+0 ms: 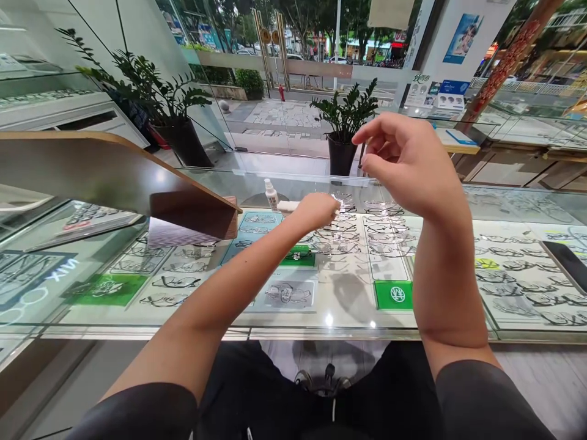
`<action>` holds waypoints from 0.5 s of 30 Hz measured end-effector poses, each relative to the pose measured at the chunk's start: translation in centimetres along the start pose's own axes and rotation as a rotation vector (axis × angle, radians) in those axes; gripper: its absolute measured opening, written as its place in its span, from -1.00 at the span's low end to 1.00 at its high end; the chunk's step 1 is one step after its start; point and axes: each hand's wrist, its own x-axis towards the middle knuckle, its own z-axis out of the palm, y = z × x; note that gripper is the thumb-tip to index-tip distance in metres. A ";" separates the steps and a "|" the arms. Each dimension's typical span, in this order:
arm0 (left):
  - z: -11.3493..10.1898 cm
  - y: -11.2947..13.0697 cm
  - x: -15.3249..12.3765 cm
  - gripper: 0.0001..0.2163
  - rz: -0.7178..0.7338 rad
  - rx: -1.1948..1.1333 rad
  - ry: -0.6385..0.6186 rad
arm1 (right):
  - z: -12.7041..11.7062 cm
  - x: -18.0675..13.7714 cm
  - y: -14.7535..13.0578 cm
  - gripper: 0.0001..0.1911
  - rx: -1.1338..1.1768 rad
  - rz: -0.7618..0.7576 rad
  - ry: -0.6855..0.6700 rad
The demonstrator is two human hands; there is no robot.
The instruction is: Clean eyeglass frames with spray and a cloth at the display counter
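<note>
My left hand reaches forward over the glass counter with its fingers closed. Whatever they hold, if anything, is hidden; a bit of white and thin frame lines show by the fingertips. Beside that wrist lies a white, roll-like item, and I cannot tell if the hand touches it. A small white spray bottle stands upright just behind. Held up above the counter, my right hand has loosely bent fingers, a gap between thumb and forefinger, and nothing in it. Rows of eyeglasses sit below and between the hands.
A wood-edged mirror or panel leans in from the left above the glass counter. A phone lies at the far right. Green cards sit among the eyeglasses. Potted plants stand beyond, before glass doors.
</note>
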 end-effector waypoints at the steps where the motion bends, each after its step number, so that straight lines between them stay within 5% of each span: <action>1: 0.3 -0.1 0.2 -0.73 -0.005 -0.006 0.013 | 0.1 0.0 0.0 -0.75 0.002 0.000 -0.003; 8: 1.7 0.0 0.7 -0.73 -0.006 -0.035 0.020 | 0.7 0.1 -0.2 -0.80 -0.019 -0.013 -0.033; 15: -0.7 -0.7 0.0 -0.80 -0.012 -0.203 0.230 | 1.0 0.3 -0.2 -0.90 -0.046 -0.010 -0.017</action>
